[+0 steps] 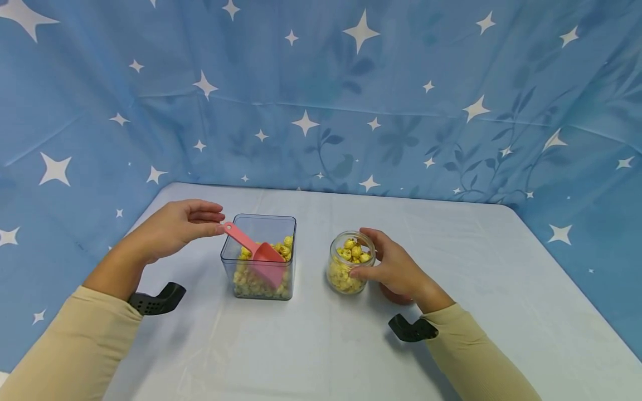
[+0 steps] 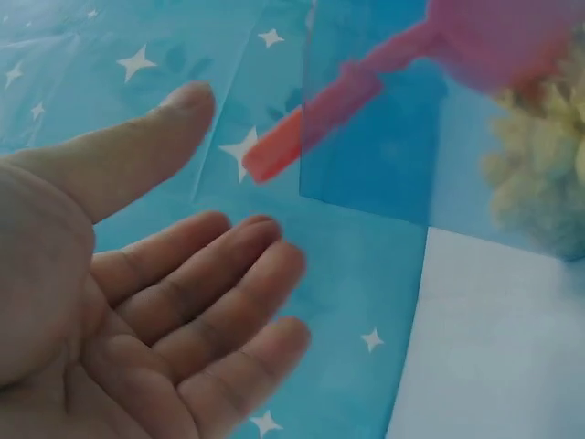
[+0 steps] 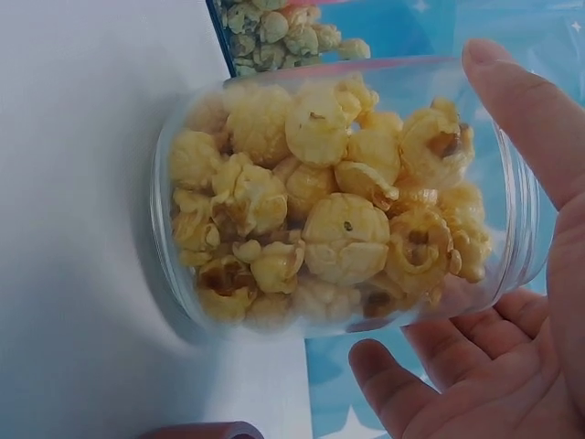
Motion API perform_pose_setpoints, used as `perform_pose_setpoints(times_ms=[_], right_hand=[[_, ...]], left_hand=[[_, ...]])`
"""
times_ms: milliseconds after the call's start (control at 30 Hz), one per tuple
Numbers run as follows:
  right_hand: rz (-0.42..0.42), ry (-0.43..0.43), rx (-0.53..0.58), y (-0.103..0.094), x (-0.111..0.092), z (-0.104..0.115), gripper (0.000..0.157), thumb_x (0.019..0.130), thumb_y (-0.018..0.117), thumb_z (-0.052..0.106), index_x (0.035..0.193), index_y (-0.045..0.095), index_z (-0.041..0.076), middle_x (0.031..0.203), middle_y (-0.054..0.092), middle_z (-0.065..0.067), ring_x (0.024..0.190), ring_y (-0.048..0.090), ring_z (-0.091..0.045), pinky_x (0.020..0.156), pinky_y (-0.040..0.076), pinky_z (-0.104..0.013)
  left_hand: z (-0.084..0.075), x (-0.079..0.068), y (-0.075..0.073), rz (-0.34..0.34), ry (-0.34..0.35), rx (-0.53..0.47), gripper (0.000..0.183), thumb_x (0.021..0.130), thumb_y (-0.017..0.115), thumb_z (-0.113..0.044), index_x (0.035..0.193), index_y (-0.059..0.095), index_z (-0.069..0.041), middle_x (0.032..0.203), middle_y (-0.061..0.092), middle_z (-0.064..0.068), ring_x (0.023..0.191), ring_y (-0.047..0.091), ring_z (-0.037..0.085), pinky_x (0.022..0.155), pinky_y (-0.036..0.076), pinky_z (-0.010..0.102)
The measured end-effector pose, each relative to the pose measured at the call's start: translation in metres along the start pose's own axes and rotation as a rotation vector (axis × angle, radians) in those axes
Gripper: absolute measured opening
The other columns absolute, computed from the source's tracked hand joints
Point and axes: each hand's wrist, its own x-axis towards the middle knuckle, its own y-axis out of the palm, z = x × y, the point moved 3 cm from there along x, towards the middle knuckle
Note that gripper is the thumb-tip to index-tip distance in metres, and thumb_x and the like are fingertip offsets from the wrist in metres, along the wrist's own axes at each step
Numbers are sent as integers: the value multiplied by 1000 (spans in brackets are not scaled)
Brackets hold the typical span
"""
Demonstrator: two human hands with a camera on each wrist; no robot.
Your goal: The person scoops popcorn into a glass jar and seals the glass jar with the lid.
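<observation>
My left hand [image 1: 183,223] hovers beside a clear square container [image 1: 258,223], fingers extended and holding nothing. A pink scoop [image 1: 268,264] leans in the container on yellow popcorn [image 1: 246,281]. Its handle points at my left fingertips; the left wrist view shows a gap between the handle [image 2: 274,146] and the hand [image 2: 183,311]. To the right, a round glass jar [image 1: 333,267] of popcorn stands upright on the table without a lid. My right hand [image 1: 398,270] holds the jar near its rim, thumb on the near side and fingers round the far side.
A reddish round object [image 1: 398,297] lies on the table, partly hidden under my right hand. The table [image 1: 281,351] has a white cover. A blue curtain [image 1: 321,72] with white stars hangs right behind its back edge.
</observation>
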Motion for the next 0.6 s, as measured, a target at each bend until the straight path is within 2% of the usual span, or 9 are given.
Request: perform_pose_setpoints(times_ms=[133,333,400,600], right_hand=[[-4,-1,-1,0,-2,-2,97,81,85,30,154,29,0,153,39,-16,140,38,-38,112,30,-57],[-19,-47,-9,-4,-6,-4,96,82,85,27,155,28,1,156,36,-14,142,35,-33,111,33,-54],[-31,-57,-14,-8,-8,-5,94,82,85,25,154,29,1,156,37,-14,141,37,-33,109,36,-54],[-76,-62,-27,-22,-19,-9,87,83,83,18,152,32,0,151,42,-17,138,40,-36,105,39,-57]], left_hand=[[-11,-1,4,-40,35,-28,68,98,68,-33,150,39,2,146,49,19,134,47,35,106,39,53],[-28,-4,11,-119,69,-40,63,98,67,-36,148,44,-5,145,52,11,133,49,28,106,41,49],[-35,-4,17,-113,85,-43,62,98,67,-36,147,46,-7,145,52,9,132,50,27,105,42,48],[-56,-1,42,-38,181,-89,58,97,69,-29,145,48,-6,145,51,8,134,48,27,108,40,45]])
